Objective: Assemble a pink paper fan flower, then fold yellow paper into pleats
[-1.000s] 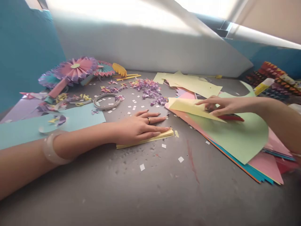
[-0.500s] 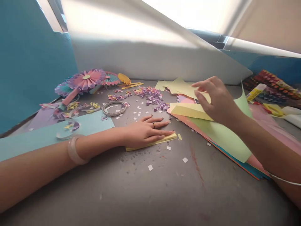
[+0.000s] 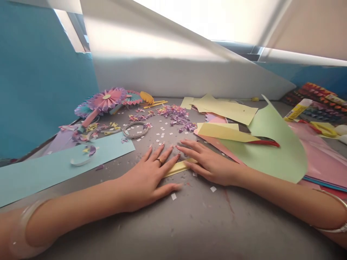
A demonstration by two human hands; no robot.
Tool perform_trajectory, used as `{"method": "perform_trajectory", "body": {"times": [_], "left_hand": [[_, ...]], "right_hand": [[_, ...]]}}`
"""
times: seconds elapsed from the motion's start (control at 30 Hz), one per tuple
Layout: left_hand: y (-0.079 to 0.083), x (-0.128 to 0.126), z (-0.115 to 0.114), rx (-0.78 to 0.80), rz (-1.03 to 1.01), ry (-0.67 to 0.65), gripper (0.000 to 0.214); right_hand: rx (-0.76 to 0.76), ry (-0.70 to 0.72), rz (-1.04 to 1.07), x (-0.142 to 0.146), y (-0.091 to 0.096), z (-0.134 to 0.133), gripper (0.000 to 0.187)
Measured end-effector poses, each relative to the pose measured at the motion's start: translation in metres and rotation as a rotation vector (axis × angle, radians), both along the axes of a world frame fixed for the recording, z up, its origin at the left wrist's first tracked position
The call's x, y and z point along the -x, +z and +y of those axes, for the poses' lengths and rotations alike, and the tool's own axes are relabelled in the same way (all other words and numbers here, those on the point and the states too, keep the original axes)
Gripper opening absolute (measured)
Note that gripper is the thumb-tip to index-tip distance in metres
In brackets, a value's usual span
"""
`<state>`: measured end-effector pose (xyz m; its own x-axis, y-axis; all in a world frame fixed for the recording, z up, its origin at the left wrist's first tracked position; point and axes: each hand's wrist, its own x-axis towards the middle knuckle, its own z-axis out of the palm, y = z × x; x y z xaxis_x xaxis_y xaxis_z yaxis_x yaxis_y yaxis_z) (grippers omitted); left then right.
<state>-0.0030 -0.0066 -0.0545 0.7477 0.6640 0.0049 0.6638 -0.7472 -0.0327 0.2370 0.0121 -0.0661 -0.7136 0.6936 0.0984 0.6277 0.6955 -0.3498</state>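
Note:
A narrow folded strip of yellow paper [image 3: 177, 168] lies on the grey table [image 3: 189, 224]. My left hand [image 3: 149, 175] rests palm down over its left part, fingers spread and thumb out to the side. Across the right end of the strip lies my right hand [image 3: 210, 160], flat with its fingers stretched out. Both hands hide much of the strip. Small white paper squares [image 3: 213, 189] are scattered around them.
Light green paper [image 3: 279, 151], yellow sheets [image 3: 225, 108] and scissors [image 3: 267, 141] lie at right, near a glue stick [image 3: 298, 110]. A tape roll [image 3: 135, 130], purple paper scraps [image 3: 179, 119], blue paper [image 3: 108, 151] and paper rosettes [image 3: 108, 99] lie at left and behind.
My right hand has come down from above the papers at right onto the yellow strip. My left hand has slid left and nearer, its fingers spreading. The scissors now show on the papers.

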Motion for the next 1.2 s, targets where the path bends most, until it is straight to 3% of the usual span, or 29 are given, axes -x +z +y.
{"method": "perform_trajectory", "body": {"times": [0.17,0.77,0.9,1.07,1.2], "left_hand": [[0.0,0.001,-0.001,0.184,0.022,0.086,0.081],[0.003,0.002,0.0,0.24,-0.03,0.07,0.082],[0.001,0.01,0.004,0.349,-0.165,0.073,0.062],[0.0,0.012,0.008,0.211,-0.388,0.048,0.04],[0.013,-0.007,0.013,0.287,-0.337,0.126,0.032]], "right_hand": [[0.048,-0.004,-0.033,0.0,0.003,0.004,0.055],[0.015,0.032,0.024,-0.003,0.0,0.009,0.054],[0.003,0.016,0.106,-0.008,0.005,0.009,0.047],[-0.08,0.069,0.13,-0.012,0.013,0.01,0.023],[-0.053,0.031,0.182,-0.011,0.013,0.009,0.015]]}}
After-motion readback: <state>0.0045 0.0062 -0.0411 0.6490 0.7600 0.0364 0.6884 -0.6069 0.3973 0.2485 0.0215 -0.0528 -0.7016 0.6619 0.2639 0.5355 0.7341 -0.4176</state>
